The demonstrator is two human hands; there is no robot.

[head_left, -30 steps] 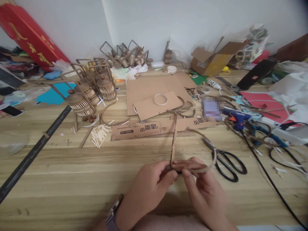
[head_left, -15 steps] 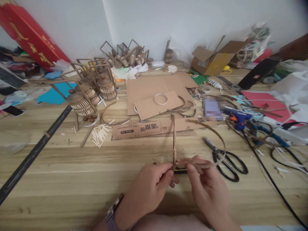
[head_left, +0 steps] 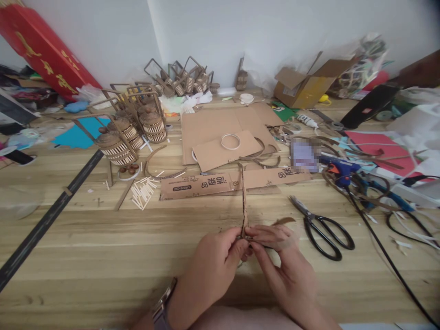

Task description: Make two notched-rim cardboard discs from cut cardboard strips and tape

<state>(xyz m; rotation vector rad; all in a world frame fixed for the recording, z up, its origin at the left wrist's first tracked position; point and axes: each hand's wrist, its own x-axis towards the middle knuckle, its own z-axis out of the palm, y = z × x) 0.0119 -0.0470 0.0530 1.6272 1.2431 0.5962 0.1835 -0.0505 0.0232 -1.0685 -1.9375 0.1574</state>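
At the near edge of the wooden table, the near end of a narrow cardboard strip is pinched between the thumb and fingers of the left hand. The right hand is closed just beside it, with a thin brown band apparently gripped; its tail is seen beyond the knuckles, but the exact contact is hidden by the fingers. The strip is extended away from the hands toward the far side, its ragged edge exposed.

Very little weight should be felt in either piece. The strip is judged fairly stiff along its length but easily creased or crushed, so it is best taken lightly by its flat faces near the end. The band is judged thin and springy, best held close to the join. Neither is likely to be slippery.

Farther off, scissors are laid to the right, and a printed cardboard piece lies beyond the hands.
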